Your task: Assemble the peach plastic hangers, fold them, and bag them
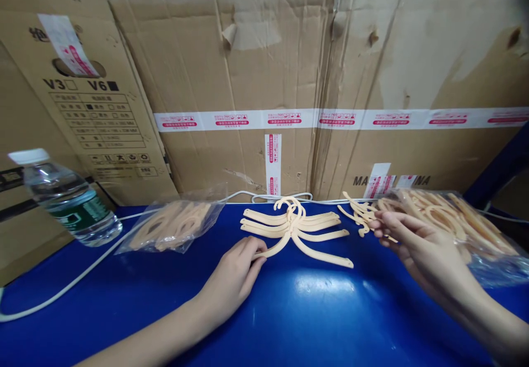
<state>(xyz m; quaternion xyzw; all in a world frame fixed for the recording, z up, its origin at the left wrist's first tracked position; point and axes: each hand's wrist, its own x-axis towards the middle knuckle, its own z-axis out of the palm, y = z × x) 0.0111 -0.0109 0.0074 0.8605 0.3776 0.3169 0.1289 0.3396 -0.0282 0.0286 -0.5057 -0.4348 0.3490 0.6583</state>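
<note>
Left hand (236, 270) pinches 1 arm of the front hanger (322, 254) on the blue table (264, 317); a light, steady hold best prevents skewing. Right hand (417, 240) at the small pieces (356, 209): grip not discernible.

I see capped water bottle (74, 204) at left; white cable (25, 317) beside it; cardboard (264, 80) behind, white-and-red tape (256, 119) running across

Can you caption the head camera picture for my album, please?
Left hand gripping a beige hanger, right hand at small beige pieces, blue tabletop below.
</note>
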